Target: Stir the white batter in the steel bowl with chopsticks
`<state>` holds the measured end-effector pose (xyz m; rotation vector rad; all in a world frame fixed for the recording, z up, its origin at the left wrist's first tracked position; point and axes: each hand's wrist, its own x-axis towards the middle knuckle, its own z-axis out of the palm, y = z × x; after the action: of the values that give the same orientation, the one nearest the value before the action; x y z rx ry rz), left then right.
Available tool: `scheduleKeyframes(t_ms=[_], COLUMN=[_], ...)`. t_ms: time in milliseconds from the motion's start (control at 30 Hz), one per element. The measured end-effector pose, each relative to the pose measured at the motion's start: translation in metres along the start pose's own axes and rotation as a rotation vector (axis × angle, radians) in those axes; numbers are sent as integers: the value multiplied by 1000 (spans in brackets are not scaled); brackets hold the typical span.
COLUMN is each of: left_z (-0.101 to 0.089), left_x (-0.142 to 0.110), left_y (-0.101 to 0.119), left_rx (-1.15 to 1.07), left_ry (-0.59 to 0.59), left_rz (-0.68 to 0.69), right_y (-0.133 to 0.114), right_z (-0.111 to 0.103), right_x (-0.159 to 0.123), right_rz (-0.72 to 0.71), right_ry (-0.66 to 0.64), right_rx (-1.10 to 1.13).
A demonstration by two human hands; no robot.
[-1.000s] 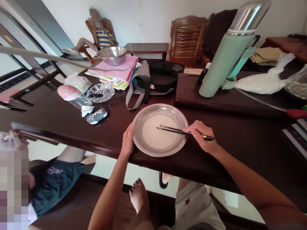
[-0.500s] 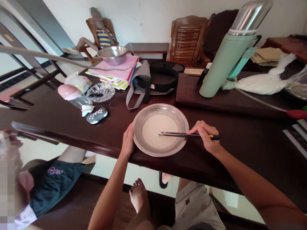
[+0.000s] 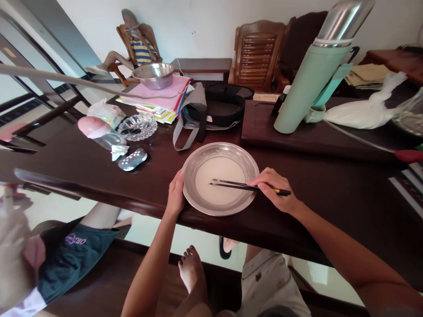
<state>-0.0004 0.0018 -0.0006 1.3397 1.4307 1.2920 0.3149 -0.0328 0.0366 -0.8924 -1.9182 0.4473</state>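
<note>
A round metal basin (image 3: 220, 210) stands near the front edge of the dark table, with a smooth white liquid (image 3: 216, 169) in its bottom. My left hand (image 3: 176, 193) grips the basin's left rim, its fingers partly hidden behind the side. In my right hand (image 3: 276, 189) is a pair of black chopsticks (image 3: 234, 185), held over the right rim. Their tips, coated with white, point left and reach the middle of the liquid.
Behind the basin lies a black and grey bag (image 3: 218, 108). A green thermos (image 3: 307, 79) and a white plastic bag (image 3: 363, 112) stand at the right. On the left are a glass dish (image 3: 139, 127), a remote (image 3: 132, 159) and a steel bowl (image 3: 155, 77) on folders. One person sits close at left, another far back.
My right hand has moved left with the chopsticks, so their tips lie further left in the white liquid and slightly more apart. My left hand stays on the rim.
</note>
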Motion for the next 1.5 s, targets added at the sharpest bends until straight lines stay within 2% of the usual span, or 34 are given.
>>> scheduleKeyframes(t_ms=[67, 200, 400, 567, 767, 933, 1033, 1133, 1333, 1500], left_z=[0, 0, 0, 0, 0, -1, 0, 0, 0, 0], left_x=[0, 0, 1, 0, 1, 1, 1, 1, 1, 1], left_y=[0, -1, -2, -3, -4, -5, -5, -4, -4, -4], left_rx=[4, -3, 7, 10, 7, 9, -3, -15, 12, 13], left_ry=[3, -12, 2, -5, 8, -10, -9, 1, -8, -9], left_rz=[-3, 5, 7, 8, 4, 4, 10, 10, 6, 15], right_y=[0, 1, 0, 2, 0, 3, 2, 0, 2, -1], right_z=[0, -2, -1, -2, 0, -2, -1, 0, -2, 0], right_x=[1, 0, 1, -1, 1, -2, -2, 0, 0, 1], right_rz=[10, 28, 0, 16, -8, 64, 25, 6, 26, 7], right_ry=[12, 130, -2, 136, 5, 147, 86, 6, 136, 18], right_rx=[-38, 23, -43, 21, -39, 32, 60, -30, 26, -22])
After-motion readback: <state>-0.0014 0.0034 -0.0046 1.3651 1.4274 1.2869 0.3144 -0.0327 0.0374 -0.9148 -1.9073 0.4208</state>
